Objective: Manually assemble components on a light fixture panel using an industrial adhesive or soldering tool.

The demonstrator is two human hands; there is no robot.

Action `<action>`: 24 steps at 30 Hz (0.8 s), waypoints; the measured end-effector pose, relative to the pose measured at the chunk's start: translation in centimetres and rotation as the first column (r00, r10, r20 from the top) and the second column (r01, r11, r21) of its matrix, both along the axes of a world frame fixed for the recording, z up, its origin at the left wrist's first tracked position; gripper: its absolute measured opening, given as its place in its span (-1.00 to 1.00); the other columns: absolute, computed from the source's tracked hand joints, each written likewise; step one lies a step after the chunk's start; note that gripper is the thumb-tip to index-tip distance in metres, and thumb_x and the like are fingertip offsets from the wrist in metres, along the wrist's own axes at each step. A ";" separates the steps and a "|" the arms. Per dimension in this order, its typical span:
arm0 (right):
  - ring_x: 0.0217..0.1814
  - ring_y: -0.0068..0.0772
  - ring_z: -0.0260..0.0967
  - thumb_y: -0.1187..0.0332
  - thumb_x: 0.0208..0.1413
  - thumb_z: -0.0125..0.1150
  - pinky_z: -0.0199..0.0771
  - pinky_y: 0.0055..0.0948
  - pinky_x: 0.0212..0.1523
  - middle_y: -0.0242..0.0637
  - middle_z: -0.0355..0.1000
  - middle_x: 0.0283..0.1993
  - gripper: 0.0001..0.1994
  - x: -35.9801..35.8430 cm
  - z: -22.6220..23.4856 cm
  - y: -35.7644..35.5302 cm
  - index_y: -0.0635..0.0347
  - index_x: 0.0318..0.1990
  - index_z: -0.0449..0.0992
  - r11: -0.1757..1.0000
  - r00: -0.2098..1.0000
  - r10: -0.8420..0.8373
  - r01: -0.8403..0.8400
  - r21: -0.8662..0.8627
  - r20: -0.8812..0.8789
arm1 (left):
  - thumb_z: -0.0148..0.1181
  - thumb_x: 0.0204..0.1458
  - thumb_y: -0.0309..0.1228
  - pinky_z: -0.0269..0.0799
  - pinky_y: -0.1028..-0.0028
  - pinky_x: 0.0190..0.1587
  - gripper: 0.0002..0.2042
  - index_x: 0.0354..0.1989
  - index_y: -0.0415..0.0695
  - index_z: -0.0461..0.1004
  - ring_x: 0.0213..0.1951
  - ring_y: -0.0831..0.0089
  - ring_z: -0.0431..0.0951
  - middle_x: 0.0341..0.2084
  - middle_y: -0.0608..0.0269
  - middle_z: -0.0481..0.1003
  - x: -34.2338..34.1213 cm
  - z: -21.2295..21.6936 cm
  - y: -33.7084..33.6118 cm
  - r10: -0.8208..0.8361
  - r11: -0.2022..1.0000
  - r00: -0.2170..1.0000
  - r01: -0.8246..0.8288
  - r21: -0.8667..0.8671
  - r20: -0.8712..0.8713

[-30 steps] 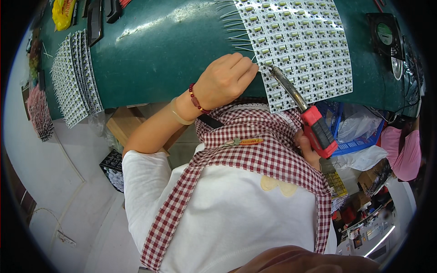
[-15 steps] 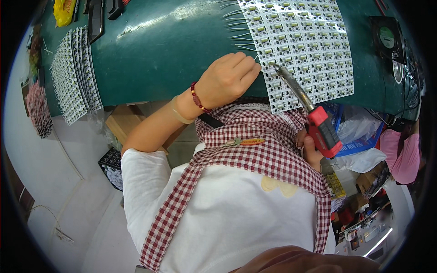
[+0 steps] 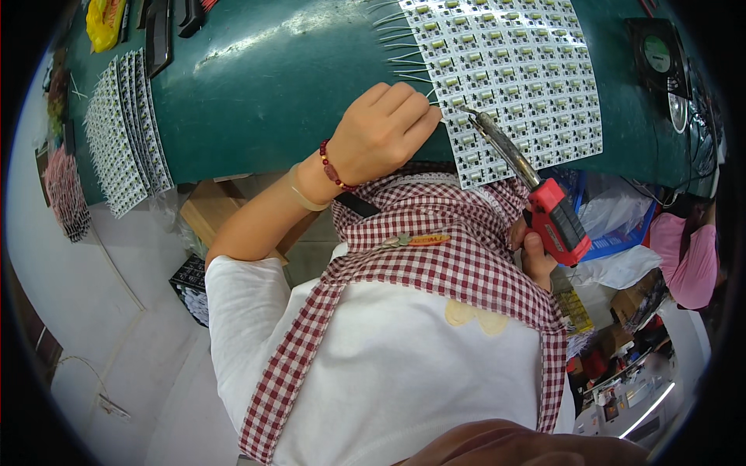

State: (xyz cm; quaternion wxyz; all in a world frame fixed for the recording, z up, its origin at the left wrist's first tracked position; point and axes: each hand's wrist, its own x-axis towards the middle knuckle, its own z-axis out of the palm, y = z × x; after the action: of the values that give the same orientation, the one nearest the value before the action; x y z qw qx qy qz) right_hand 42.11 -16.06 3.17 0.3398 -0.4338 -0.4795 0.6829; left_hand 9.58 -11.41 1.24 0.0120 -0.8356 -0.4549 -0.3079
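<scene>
A white panel of small circuit boards (image 3: pixel 509 85) lies on the green table, with thin pale wires (image 3: pixel 398 46) sticking out along its left edge. My left hand (image 3: pixel 388 128) is closed in a pinch at that edge, below the row of wires. Its fingertips seem to grip one thin wire, mostly hidden by the fingers. My right hand (image 3: pixel 536 260), partly hidden, is closed around the red and black handle of a soldering iron (image 3: pixel 553 217). The iron slants up to the left, its tip at the panel's left column of boards, just right of my left fingertips.
Several similar panels (image 3: pixel 128 132) stand stacked on the table's left, near a bundle of pink wires (image 3: pixel 66 186). A black fan-like device (image 3: pixel 659 58) sits at the right with cables. Below the table's right side is a blue crate (image 3: pixel 614 241); a pink sleeve (image 3: pixel 684 260) shows nearby.
The iron's handle has swung slightly right while its tip stays over the same area. My left hand and the panel appear a little further left.
</scene>
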 end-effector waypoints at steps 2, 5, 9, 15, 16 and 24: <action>-0.44 -0.49 0.28 0.25 0.23 0.20 0.32 -0.46 -0.40 -0.31 0.36 -0.41 -0.72 0.0 0.1 -0.1 0.31 -0.11 0.42 1.000 1.000 0.001 -0.001 -0.005 -0.001 | 0.19 -0.26 -0.52 0.35 0.43 -0.43 -0.73 -0.29 -0.26 0.55 -0.46 0.36 0.39 -0.52 0.27 0.33 0.0 -0.2 0.0 -0.028 0.999 1.000 0.029 -0.020 0.011; -0.43 -0.50 0.29 0.26 0.22 0.21 0.31 -0.47 -0.39 -0.32 0.36 -0.42 -0.76 0.8 -0.3 -0.5 0.30 -0.20 0.45 0.999 0.999 0.025 -0.024 -0.045 0.027 | 0.20 -0.26 -0.53 0.36 0.42 -0.42 -0.72 -0.27 -0.29 0.55 -0.46 0.36 0.37 -0.52 0.25 0.32 0.1 -0.3 0.0 -0.080 0.996 0.996 0.081 -0.037 0.030; -0.41 -0.51 0.33 0.28 0.17 0.26 0.34 -0.47 -0.36 -0.37 0.38 -0.42 -0.78 1.9 -0.9 -1.2 0.29 -0.24 0.49 0.998 0.989 0.046 -0.039 -0.054 0.141 | 0.21 -0.25 -0.55 0.36 0.42 -0.42 -0.71 -0.25 -0.30 0.54 -0.45 0.35 0.36 -0.51 0.24 0.30 0.0 -0.2 -0.1 -0.121 0.991 0.991 0.123 -0.052 0.051; -0.39 -0.48 0.41 0.27 0.04 0.38 0.38 -0.46 -0.40 -0.32 0.45 -0.38 -0.75 2.6 -1.9 -1.3 0.30 -0.29 0.55 0.996 0.940 0.073 -0.086 0.026 0.335 | 0.21 -0.24 -0.55 0.37 0.41 -0.41 -0.71 -0.24 -0.32 0.54 -0.44 0.35 0.36 -0.51 0.23 0.30 0.1 -0.1 -0.1 -0.138 0.988 0.990 0.140 -0.067 0.034; -0.39 -0.47 0.43 0.28 0.02 0.39 0.37 -0.46 -0.41 -0.29 0.46 -0.36 -0.75 2.7 -2.0 -1.3 0.31 -0.30 0.56 0.990 0.910 0.099 -0.132 0.055 0.403 | 0.21 -0.24 -0.55 0.37 0.41 -0.41 -0.71 -0.24 -0.32 0.54 -0.44 0.35 0.36 -0.51 0.23 0.30 0.1 -0.1 -0.1 -0.138 0.988 0.990 0.140 -0.068 0.035; -0.45 -0.41 0.40 0.36 0.01 0.35 0.36 -0.43 -0.42 -0.26 0.44 -0.39 -0.81 3.0 -2.1 -1.7 0.28 -0.28 0.57 0.994 0.931 0.063 -0.092 0.064 0.359 | 0.23 -0.24 -0.56 0.37 0.41 -0.41 -0.72 -0.26 -0.34 0.54 -0.44 0.34 0.36 -0.50 0.22 0.30 0.2 -0.1 0.0 -0.150 0.987 0.988 0.153 -0.053 0.046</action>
State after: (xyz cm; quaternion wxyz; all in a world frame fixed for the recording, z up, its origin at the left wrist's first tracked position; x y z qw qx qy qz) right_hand 45.16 -17.72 1.04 0.2370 -0.5171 -0.5766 0.5864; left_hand 9.83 -11.39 1.17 -0.0447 -0.8611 -0.3988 -0.3122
